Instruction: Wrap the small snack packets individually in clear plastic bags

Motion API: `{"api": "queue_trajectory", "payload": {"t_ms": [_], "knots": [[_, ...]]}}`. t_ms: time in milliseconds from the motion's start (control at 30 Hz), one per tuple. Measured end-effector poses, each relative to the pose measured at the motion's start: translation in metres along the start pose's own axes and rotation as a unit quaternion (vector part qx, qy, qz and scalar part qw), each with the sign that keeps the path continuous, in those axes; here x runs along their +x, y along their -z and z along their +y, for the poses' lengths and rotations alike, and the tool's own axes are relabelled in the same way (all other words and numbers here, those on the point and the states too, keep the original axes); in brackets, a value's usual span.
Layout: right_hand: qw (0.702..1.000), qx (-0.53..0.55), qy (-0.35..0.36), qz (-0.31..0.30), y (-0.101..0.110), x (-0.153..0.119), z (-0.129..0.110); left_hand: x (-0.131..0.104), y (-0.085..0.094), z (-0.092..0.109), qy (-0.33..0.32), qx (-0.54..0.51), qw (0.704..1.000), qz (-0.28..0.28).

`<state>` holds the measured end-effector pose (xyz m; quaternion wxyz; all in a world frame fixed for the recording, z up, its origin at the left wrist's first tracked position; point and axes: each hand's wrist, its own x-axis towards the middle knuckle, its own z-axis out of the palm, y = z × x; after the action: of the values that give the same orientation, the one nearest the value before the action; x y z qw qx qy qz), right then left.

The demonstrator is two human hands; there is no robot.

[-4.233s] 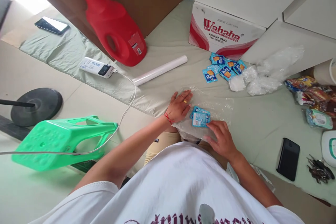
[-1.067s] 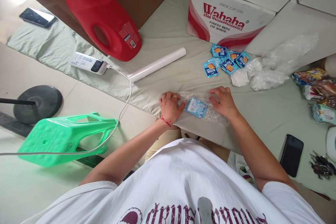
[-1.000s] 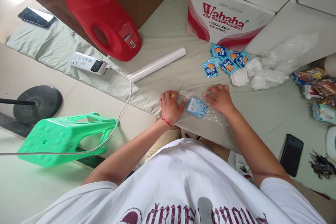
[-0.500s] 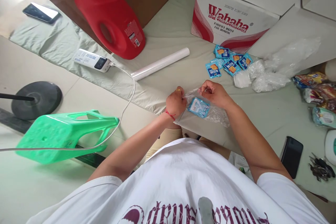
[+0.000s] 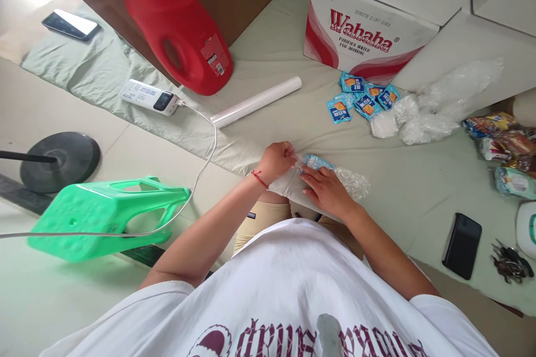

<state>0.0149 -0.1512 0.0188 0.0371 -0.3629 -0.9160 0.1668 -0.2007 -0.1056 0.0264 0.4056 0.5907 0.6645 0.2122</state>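
Note:
My left hand (image 5: 278,163) is closed on the gathered end of a clear plastic bag (image 5: 352,183) at the near edge of the cloth-covered surface. Inside the bag lies a blue packet (image 5: 318,162), partly hidden by my right hand (image 5: 328,191). That hand lies palm down over the bag with its fingers spread, their tips close to my left fingers. Further back, several loose blue packets (image 5: 367,106) form a small pile beside crumpled clear bags (image 5: 427,128). A white roll (image 5: 256,101) rests on the cloth to the left of the packets.
A red jug (image 5: 180,28) and a Wahaha carton (image 5: 360,36) stand at the back. A power bank (image 5: 149,97) with a white cable and a phone (image 5: 71,24) lie left. Another phone (image 5: 462,245), keys (image 5: 511,262) and snack packs (image 5: 513,148) are right. A green stool (image 5: 84,217) is on the floor.
My right hand has let go of the bag's upper edge and moved down and nearer to me, now spread over the bag. It covers part of the blue packet. My left hand has shifted slightly left.

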Motion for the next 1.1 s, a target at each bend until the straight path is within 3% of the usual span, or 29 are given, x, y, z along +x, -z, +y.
{"api": "queue_trajectory", "payload": {"t_ms": [133,233,333,400,500,567,633,767,833,933,1000,1100], "knots": [[0.997,0.074,0.026,0.013,0.002,-0.005,0.005,-0.017,-0.017,0.015,-0.088,-0.114,0.988,-0.064],[0.987,0.148,0.056,0.012,0.008,-0.016,0.014,-0.025,-0.036,0.020,-0.176,-0.067,0.979,-0.080],[0.969,0.242,0.047,0.031,0.019,-0.034,0.026,-0.029,-0.049,0.018,-0.211,-0.018,0.974,-0.075],[0.957,0.270,-0.031,0.105,0.026,-0.045,0.037,-0.034,-0.056,0.014,-0.233,0.047,0.970,-0.058],[0.938,0.161,-0.204,0.229,0.028,-0.056,0.054,-0.044,-0.066,0.009,-0.277,0.183,0.943,-0.023],[0.936,0.067,-0.273,0.210,0.023,-0.061,0.060,-0.051,-0.073,0.005,-0.299,0.237,0.924,-0.009],[0.945,0.025,-0.293,0.143,0.018,-0.067,0.060,-0.058,-0.079,0.001,-0.314,0.270,0.910,0.001],[0.950,0.069,-0.296,0.072,0.026,-0.074,0.049,-0.065,-0.086,-0.008,-0.322,0.301,0.897,0.015],[0.932,0.168,-0.316,0.060,0.037,-0.067,0.045,-0.066,-0.088,-0.012,-0.326,0.305,0.895,0.018],[0.888,0.325,-0.318,0.068,0.046,-0.033,0.041,-0.065,-0.094,-0.015,-0.332,0.306,0.892,0.025],[0.884,0.336,-0.311,0.095,0.040,-0.001,0.040,-0.065,-0.098,-0.016,-0.333,0.304,0.892,0.026],[0.903,0.264,-0.317,0.119,0.022,0.042,0.036,-0.067,-0.096,-0.018,-0.333,0.288,0.898,0.021]]}}
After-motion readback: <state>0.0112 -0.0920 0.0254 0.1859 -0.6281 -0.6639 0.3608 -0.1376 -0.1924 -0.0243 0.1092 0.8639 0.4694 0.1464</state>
